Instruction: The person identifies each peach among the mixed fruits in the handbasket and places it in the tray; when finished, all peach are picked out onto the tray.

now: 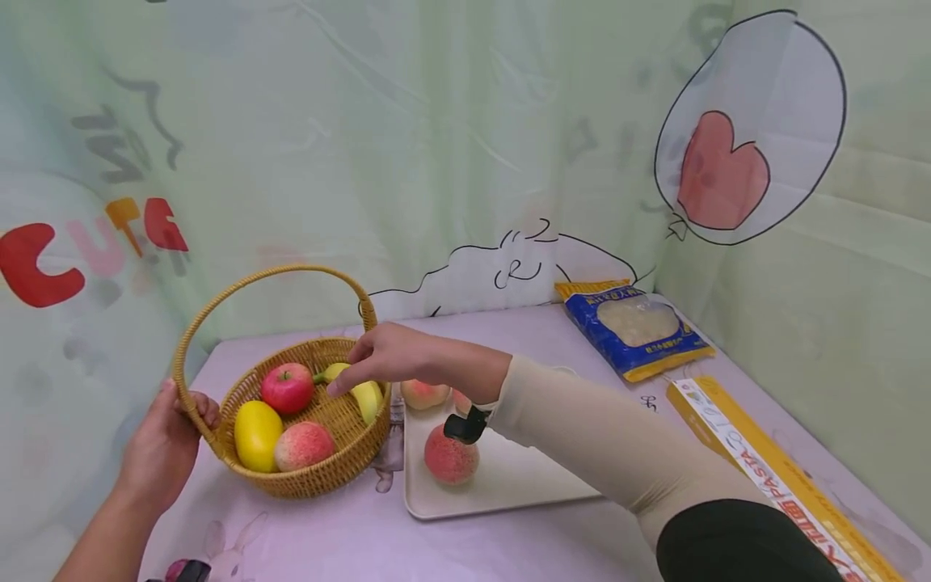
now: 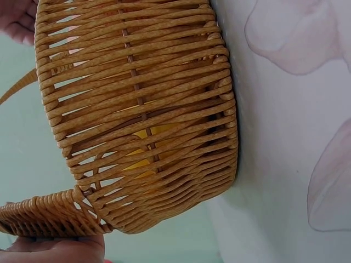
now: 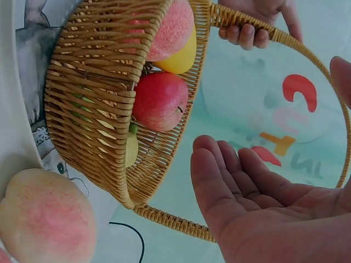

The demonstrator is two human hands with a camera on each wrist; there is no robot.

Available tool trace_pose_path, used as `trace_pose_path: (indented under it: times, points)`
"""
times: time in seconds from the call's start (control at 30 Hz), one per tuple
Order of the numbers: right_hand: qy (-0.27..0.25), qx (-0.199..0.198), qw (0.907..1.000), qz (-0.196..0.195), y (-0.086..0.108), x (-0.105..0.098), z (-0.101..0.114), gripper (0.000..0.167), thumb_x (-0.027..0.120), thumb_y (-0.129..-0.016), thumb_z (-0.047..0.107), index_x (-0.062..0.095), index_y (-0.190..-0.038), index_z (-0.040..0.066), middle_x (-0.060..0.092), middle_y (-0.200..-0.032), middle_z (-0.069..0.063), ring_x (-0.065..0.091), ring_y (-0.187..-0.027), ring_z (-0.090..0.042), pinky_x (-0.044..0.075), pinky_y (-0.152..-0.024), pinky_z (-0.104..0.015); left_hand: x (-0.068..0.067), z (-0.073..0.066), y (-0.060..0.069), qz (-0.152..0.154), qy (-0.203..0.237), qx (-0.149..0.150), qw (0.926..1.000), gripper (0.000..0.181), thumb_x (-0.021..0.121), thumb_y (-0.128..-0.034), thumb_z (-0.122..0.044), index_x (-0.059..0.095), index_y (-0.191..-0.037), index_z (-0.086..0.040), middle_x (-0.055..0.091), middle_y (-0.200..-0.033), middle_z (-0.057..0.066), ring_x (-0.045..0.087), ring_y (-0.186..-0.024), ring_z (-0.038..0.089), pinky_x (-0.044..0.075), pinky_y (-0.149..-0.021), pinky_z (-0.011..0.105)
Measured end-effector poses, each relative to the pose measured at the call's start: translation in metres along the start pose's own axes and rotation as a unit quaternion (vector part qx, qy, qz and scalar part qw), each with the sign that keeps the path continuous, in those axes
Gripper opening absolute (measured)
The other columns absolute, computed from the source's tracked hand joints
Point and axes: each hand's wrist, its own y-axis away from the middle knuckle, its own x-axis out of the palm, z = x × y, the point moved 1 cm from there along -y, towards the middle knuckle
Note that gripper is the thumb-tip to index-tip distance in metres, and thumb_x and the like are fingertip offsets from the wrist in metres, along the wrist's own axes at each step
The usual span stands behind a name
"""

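Note:
My left hand (image 1: 163, 444) grips the handle of a wicker basket (image 1: 313, 485) near its left base. In the basket lie a red apple (image 1: 288, 388), a yellow mango-like fruit (image 1: 258, 436), a pink peach (image 1: 305, 446) and a banana (image 1: 367, 398) along the right side. Over the basket's right rim reaches my right hand (image 1: 396, 353); in the right wrist view its fingers (image 3: 211, 175) extend loosely and hold nothing. The left wrist view shows the basket's woven side, with yellow visible through the gaps.
Right of the basket, a pale tray (image 1: 429, 507) bears a peach (image 1: 451, 457) and another peach (image 1: 424, 394), with a further one partly hidden by my wrist. Beyond are a blue and yellow food bag (image 1: 625, 323) and a long pasta box (image 1: 771, 469). Printed curtains surround the table.

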Motion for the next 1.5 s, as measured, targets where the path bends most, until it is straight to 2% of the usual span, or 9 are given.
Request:
trace_pose_path:
  times: [0.3,0.43,0.47,0.57,0.7,0.8,1.1,1.27,1.5]
  points:
    - [0.048,0.002,0.9987,0.018,-0.02,0.002,0.013,0.032,0.086,-0.083,0.043,0.072,-0.081,0.014,0.058,-0.086,0.006,0.057,-0.086,-0.013,0.044,-0.067,-0.025,0.002,-0.002,-0.003,0.007,0.0,0.004,1.0,0.04,0.023,-0.1152,-0.036,0.052,-0.102,-0.011,0.053,-0.091,0.0,0.049,-0.091,0.016,0.039,-0.09,0.025]
    - [0.066,0.018,0.9971,0.034,-0.028,0.003,0.018,0.047,0.085,-0.085,0.043,0.055,-0.06,0.016,0.048,-0.065,0.005,0.067,-0.095,-0.02,0.046,-0.067,-0.024,0.005,-0.002,-0.004,0.007,0.003,0.006,1.0,0.041,0.024,-0.1151,-0.036,0.052,-0.1,-0.011,0.053,-0.091,0.0,0.049,-0.09,0.016,0.039,-0.09,0.025]
    - [0.067,0.022,0.9967,0.039,-0.03,0.003,0.019,0.047,0.084,-0.085,0.043,0.055,-0.06,0.016,0.051,-0.066,0.004,0.068,-0.104,-0.024,0.048,-0.07,-0.025,0.005,-0.002,-0.004,0.007,0.003,0.006,1.0,0.041,0.024,-0.115,-0.037,0.052,-0.1,-0.011,0.053,-0.091,0.0,0.049,-0.09,0.016,0.039,-0.09,0.025]
    - [0.075,0.034,0.9954,0.048,-0.037,0.005,0.02,0.054,0.084,-0.085,0.044,0.048,-0.056,0.016,0.049,-0.065,0.003,0.067,-0.105,-0.025,0.049,-0.072,-0.024,0.006,0.0,-0.004,0.004,-0.003,0.005,1.0,0.041,0.023,-0.1149,-0.037,0.051,-0.1,-0.011,0.053,-0.09,0.0,0.049,-0.09,0.016,0.04,-0.089,0.025]
    - [0.081,0.049,0.9939,0.056,-0.046,0.011,0.022,0.055,0.085,-0.083,0.045,0.047,-0.058,0.016,0.048,-0.067,0.002,0.058,-0.08,-0.019,0.043,-0.066,-0.024,0.005,0.0,-0.003,0.0,-0.012,0.001,0.9999,0.041,0.023,-0.1149,-0.038,0.051,-0.101,-0.011,0.052,-0.091,0.0,0.049,-0.09,0.016,0.04,-0.089,0.025]
    - [0.084,0.053,0.993,0.064,-0.053,0.017,0.022,0.053,0.087,-0.082,0.044,0.048,-0.061,0.015,0.046,-0.067,0.001,0.052,-0.073,-0.016,0.043,-0.065,-0.024,0.003,0.0,-0.001,-0.006,-0.021,0.0,0.9998,0.041,0.023,-0.115,-0.037,0.05,-0.101,-0.011,0.052,-0.09,0.0,0.049,-0.09,0.017,0.041,-0.089,0.025]
    - [0.091,0.02,0.9899,0.107,-0.076,0.031,0.02,0.044,0.087,-0.083,0.04,0.058,-0.063,0.013,0.053,-0.071,0.0,0.057,-0.077,-0.014,0.055,-0.085,-0.031,0.003,0.001,-0.001,-0.009,-0.014,-0.002,0.9999,0.042,0.024,-0.1147,-0.039,0.053,-0.1,-0.013,0.052,-0.091,-0.001,0.048,-0.091,0.015,0.039,-0.09,0.025]
    - [0.129,-0.011,0.9809,0.145,-0.09,0.036,0.017,0.029,0.085,-0.084,0.042,0.074,-0.091,0.016,0.068,-0.098,0.001,0.059,-0.094,-0.014,0.054,-0.093,-0.033,0.003,0.002,-0.002,-0.016,-0.018,-0.011,0.9997,0.041,0.025,-0.1145,-0.04,0.053,-0.101,-0.014,0.052,-0.092,-0.002,0.049,-0.092,0.014,0.041,-0.09,0.024]
    - [0.172,-0.034,0.9637,0.201,-0.106,0.049,0.018,0.048,0.086,-0.082,0.042,0.072,-0.12,0.016,0.067,-0.111,0.009,0.058,-0.107,-0.01,0.049,-0.095,-0.027,0.002,0.001,-0.002,-0.027,-0.039,-0.016,0.9988,0.042,0.024,-0.1145,-0.041,0.052,-0.1,-0.014,0.051,-0.091,-0.003,0.048,-0.094,0.015,0.04,-0.09,0.025]
